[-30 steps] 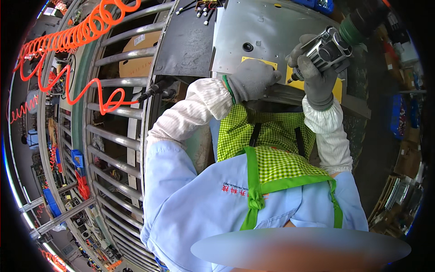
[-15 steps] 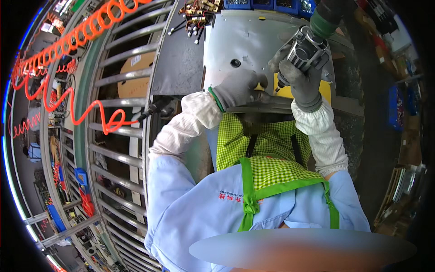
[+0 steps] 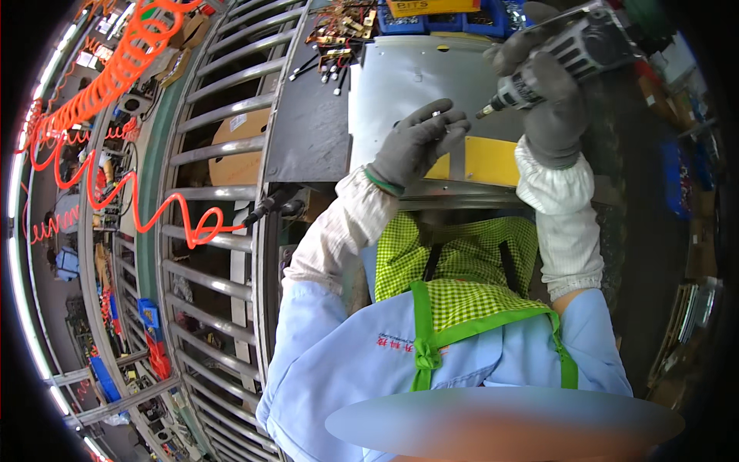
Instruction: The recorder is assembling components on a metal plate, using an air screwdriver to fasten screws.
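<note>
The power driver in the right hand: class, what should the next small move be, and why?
Probably, bring the fingers of the left hand to the tip of the power driver while the right hand holds it steady. The tip angles down toward the left hand, a gap shows between them, and something pale, too small to identify, seems pinched there.

Dark lettering [image 3: 411,4] marks the yellow box [image 3: 446,7]; red characters [image 3: 396,344] mark the light-blue shirt [image 3: 331,366].
</note>
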`<state>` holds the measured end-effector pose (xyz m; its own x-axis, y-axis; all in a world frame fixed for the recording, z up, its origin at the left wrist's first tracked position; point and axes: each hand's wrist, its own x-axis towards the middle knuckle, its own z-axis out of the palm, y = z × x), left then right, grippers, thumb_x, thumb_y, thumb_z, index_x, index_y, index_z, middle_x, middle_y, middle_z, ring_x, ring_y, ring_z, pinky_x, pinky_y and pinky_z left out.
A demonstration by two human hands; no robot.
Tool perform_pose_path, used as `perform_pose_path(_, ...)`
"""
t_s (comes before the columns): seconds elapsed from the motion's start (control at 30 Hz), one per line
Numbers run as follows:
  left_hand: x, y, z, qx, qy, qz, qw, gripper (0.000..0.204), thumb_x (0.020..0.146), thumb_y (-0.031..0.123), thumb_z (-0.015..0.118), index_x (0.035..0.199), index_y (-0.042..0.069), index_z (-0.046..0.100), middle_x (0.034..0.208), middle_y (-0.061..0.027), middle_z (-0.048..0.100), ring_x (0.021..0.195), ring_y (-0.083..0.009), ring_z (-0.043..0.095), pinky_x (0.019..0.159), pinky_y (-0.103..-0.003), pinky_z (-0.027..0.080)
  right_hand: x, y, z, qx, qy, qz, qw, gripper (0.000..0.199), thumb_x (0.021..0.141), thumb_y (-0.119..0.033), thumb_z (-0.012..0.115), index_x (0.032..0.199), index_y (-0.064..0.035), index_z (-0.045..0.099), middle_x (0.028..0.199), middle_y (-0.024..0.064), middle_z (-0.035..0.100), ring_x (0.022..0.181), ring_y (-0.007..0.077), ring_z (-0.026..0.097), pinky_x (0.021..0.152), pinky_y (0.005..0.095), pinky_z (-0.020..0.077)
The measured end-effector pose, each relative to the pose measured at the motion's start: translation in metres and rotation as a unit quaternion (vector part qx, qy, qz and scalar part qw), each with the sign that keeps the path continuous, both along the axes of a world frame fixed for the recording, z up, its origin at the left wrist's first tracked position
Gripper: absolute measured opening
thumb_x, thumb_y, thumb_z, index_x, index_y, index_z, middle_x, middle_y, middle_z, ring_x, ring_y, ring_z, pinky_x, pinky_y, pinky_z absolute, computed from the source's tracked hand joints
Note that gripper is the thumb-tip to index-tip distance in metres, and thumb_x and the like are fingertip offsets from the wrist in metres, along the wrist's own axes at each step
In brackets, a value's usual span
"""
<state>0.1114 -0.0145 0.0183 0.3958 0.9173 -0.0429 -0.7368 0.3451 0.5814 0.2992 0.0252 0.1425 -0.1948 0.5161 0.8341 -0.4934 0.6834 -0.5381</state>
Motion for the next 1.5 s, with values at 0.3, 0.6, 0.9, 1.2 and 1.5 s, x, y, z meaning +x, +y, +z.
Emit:
perform_pose_path(0.3, 0.005, 0.001, 0.002, 0.086, 0.249, -0.047, 0.963, 0.036, 0.099, 0.026, 0.056, 0.123, -0.001, 0.056, 0.095, -0.0045, 0.066, 0.072, -0.0067, 0.059, 0.058, -0.017, 0.047, 0.001, 0.011, -0.015, -0.129, 0.085, 0.008, 0.988, 0.033, 0.090, -0.020, 0.052, 0.118, -0.0036, 0.056, 0.089, 0.0077, 0.065, 0.077, 0.0198, 0.063, 0.082, 0.0443, 0.0522)
perform_pose_path(0.6, 0.014, -0.005, 0.011, 0.201, 0.388, 0.020, 0.899, 0.032, 0.093, 0.026, 0.065, 0.111, -0.001, 0.066, 0.080, -0.0024, 0.066, 0.063, -0.0058, 0.055, 0.057, -0.022, 0.048, 0.007, 0.021, -0.034, -0.120, 0.048, -0.006, 0.992, 0.025, 0.091, -0.019, 0.051, 0.108, -0.0030, 0.059, 0.085, 0.0095, 0.065, 0.075, 0.0209, 0.063, 0.080, 0.0433, 0.0517)
perform_pose_path(0.9, 0.002, 0.004, 0.004, 0.324, 0.402, -0.041, 0.855, 0.034, 0.096, 0.030, 0.061, 0.111, 0.000, 0.065, 0.081, -0.0039, 0.067, 0.065, -0.0060, 0.055, 0.060, -0.022, 0.048, 0.004, 0.000, -0.025, -0.243, 0.078, 0.112, 0.960, 0.038, 0.081, -0.019, 0.066, 0.113, 0.0000, 0.058, 0.080, 0.0102, 0.063, 0.070, 0.0239, 0.062, 0.069, 0.0373, 0.0527)
perform_pose_path(1.2, 0.001, 0.008, 0.010, 0.212, 0.339, -0.136, 0.906, 0.036, 0.097, 0.035, 0.059, 0.110, 0.002, 0.063, 0.076, -0.0005, 0.063, 0.058, -0.0051, 0.046, 0.053, -0.020, 0.039, 0.028, 0.025, -0.045, -0.092, 0.056, 0.173, 0.979, 0.055, 0.090, -0.028, 0.052, 0.134, 0.0046, 0.046, 0.096, 0.0097, 0.065, 0.072, 0.0182, 0.057, 0.080, 0.0451, 0.0478)
perform_pose_path(1.5, -0.001, 0.009, 0.008, 0.069, 0.156, -0.176, 0.969, 0.037, 0.097, 0.037, 0.057, 0.102, 0.002, 0.064, 0.073, -0.0001, 0.061, 0.055, -0.0052, 0.048, 0.050, -0.019, 0.039, 0.027, 0.021, -0.042, -0.152, 0.114, 0.151, 0.970, 0.048, 0.087, -0.037, 0.055, 0.119, -0.0011, 0.054, 0.086, 0.0068, 0.061, 0.069, 0.0182, 0.055, 0.079, 0.0465, 0.0468)
